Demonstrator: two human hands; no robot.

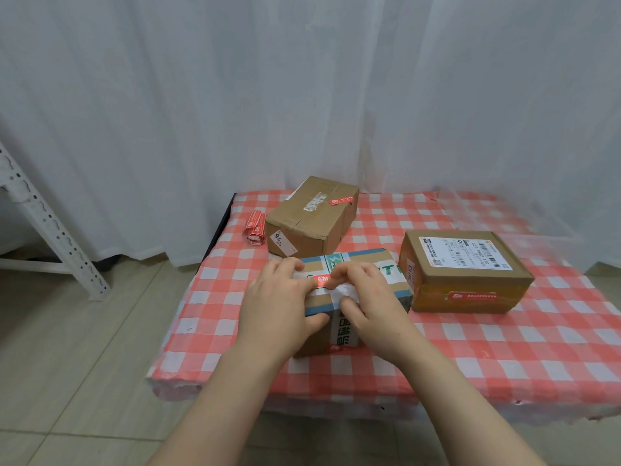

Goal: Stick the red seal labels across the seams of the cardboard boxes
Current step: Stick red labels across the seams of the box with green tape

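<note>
Boxes sit three to the checked tablecloth [470, 348], and I am busy with the nearest one, the taped box [366, 264] with green lettering and blue edging. My left hand [279, 304] lies across its near left corner, thumb hooked down the front face to steady it. My right hand [366, 297] rests over the top, index fingertip and thumb drawn close together and pressing on the red seal label [322, 280], which shows only as a small red patch between my two hands. Whether the label is fully stuck down under my fingers I cannot tell.

I judge this the pressing-down step on the last box. The far box [312, 216] already wears a red label across its top, and the right-hand box [467, 270] carries one along its front seam. The roll of spare labels [254, 227] lies just beside the far box, near the table's left edge.

The next move calls for a firm smoothing along the label's length, so both ends grip the cardboard either side of the seam, with the box held steady against sliding on the cloth.
</note>
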